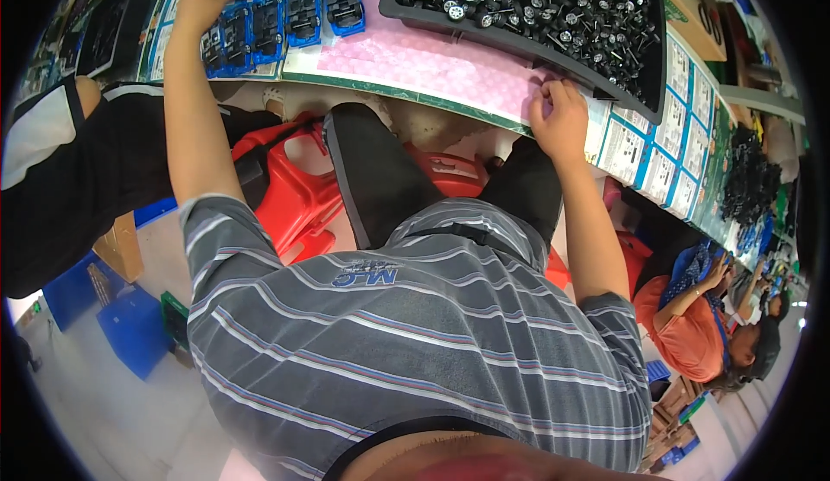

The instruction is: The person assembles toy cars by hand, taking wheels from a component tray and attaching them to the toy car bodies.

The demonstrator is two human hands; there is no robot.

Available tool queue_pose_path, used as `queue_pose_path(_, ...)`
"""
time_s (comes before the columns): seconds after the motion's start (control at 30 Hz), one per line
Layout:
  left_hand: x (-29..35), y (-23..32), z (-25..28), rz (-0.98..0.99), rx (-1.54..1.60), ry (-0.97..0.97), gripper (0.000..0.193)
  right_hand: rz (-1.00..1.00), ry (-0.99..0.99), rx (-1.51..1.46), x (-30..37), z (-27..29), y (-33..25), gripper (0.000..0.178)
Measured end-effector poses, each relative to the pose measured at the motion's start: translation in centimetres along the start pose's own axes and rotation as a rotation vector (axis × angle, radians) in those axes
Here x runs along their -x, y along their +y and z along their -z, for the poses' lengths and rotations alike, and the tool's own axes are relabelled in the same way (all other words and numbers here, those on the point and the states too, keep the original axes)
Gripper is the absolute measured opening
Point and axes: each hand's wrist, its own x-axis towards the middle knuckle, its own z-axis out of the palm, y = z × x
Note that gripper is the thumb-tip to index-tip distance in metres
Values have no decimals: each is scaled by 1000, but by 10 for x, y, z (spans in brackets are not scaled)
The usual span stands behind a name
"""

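Observation:
My left hand [199, 1] reaches to the far left of the table, over the edge of a group of blue toy-car chassis [266, 27] with black parts in them. Its thumb stands apart from the fingers, and I see nothing in it; the fingertips run to the picture's upper edge. My right hand [562, 118] rests at the table's near edge on pink bubble wrap [432, 62], its fingers curled in. Whatever they may hold is hidden. Just beyond it stands a black tray [510, 49] heaped with small black wheels on metal axles [527, 6].
Printed sheets in blue frames [670, 135] cover the table to the right, with a pile of black parts [750, 174] farther along. Red plastic stools [298, 187] stand below the table. A person in dark clothes [104, 170] sits close on my left; another in orange [683, 334] is at right.

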Motion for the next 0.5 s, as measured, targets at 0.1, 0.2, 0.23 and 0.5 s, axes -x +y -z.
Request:
queue_pose_path(0.1,53,50,1,200,70,282,52,-27,41,17,4,3,4,10)
queue_pose_path(0.2,126,91,1,445,75,330,48,-21,17,4,2,4,-1,10)
queue_pose_path(0.23,148,96,-2,509,87,356,47,-8,12,9,0,5,-2,11)
queue_pose_path(0.5,204,131,-39,891,560,516,58,11,22,8,-1,1,2,11)
